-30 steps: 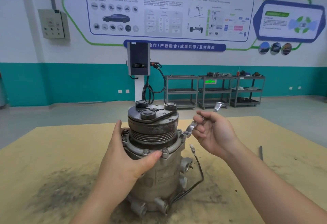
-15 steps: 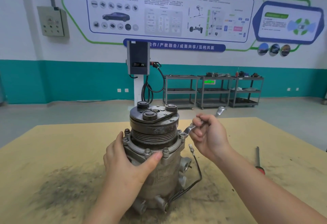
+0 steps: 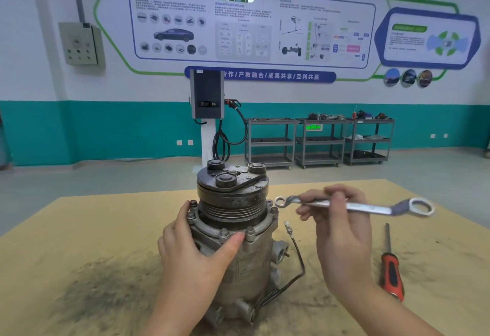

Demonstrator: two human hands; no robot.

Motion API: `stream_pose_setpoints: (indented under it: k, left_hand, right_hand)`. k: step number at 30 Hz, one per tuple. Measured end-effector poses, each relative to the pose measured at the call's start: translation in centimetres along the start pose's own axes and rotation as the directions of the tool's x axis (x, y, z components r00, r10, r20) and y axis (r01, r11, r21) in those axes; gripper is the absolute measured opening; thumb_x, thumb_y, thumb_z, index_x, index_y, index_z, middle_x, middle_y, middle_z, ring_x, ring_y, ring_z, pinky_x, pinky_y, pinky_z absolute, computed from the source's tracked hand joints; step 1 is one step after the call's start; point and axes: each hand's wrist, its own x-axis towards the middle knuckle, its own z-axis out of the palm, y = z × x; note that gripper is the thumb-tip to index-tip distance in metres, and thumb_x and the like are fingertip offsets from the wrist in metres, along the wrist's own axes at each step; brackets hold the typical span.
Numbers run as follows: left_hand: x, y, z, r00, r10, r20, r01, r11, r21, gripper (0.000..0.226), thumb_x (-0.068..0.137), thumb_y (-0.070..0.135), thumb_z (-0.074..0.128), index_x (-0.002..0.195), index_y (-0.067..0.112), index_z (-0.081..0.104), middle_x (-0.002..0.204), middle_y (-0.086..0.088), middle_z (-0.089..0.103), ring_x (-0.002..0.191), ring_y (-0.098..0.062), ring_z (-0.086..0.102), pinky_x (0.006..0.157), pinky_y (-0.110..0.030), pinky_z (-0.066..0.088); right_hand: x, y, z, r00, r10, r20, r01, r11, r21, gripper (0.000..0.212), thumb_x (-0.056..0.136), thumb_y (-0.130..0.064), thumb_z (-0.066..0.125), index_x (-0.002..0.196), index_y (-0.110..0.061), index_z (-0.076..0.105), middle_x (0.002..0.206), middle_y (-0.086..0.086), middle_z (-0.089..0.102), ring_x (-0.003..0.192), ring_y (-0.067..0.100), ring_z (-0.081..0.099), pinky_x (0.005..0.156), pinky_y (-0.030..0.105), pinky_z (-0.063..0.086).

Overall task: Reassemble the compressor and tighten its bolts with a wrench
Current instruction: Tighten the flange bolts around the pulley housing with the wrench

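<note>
The left hand [image 3: 193,253] steadies the compressor [image 3: 233,229]; the right hand [image 3: 336,219], its grip pinching the wrench [image 3: 352,206], should seat the small ring squarely on a bolt [image 3: 274,210] before pulling.

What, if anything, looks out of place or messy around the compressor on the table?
A dark, gritty smear stains the tabletop left of the compressor, and its black wire hangs loose on the right, its connector plugged into nothing.
</note>
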Motion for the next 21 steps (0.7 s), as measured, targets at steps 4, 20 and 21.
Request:
stream_pose_setpoints:
  k: [4,20,21]
  left_hand:
    - [0.2,-0.2,0.0,0.999,0.026,0.023,-0.026,0.999,0.023,0.121,0.05,0.087,0.046,0.152,0.027,0.022,0.121,0.017,0.024,0.125,0.001,0.019,0.105,-0.032,0.023]
    - [-0.2,0.0,0.0,0.998,0.055,-0.005,-0.055,0.998,0.038,0.117,0.051,0.087,0.041,0.15,0.028,0.022,0.119,0.016,0.022,0.125,-0.002,0.018,0.102,-0.029,0.022]
    - [-0.2,0.0,0.1,0.998,0.06,-0.014,-0.06,0.997,0.039,0.117,0.051,0.086,0.041,0.15,0.027,0.023,0.119,0.015,0.023,0.125,-0.003,0.019,0.102,-0.029,0.022]
  right_hand:
    - [3.4,0.2,-0.5,0.921,0.368,-0.13,-0.331,0.913,0.238,0.019,0.105,-0.011,0.031,0.094,-0.01,0.046,0.061,0.01,0.062,0.051,0.019,0.051,0.051,0.025,0.043]
    - [2.8,2.5,-0.9,0.89,0.448,-0.083,-0.405,0.862,0.306,0.019,0.101,-0.007,0.037,0.087,-0.009,0.048,0.065,0.009,0.06,0.053,0.018,0.051,0.049,0.024,0.045]
    - [1.8,2.3,-0.8,0.917,0.382,-0.112,-0.337,0.895,0.292,0.018,0.102,-0.008,0.038,0.089,-0.009,0.049,0.067,0.01,0.062,0.055,0.019,0.054,0.05,0.024,0.047]
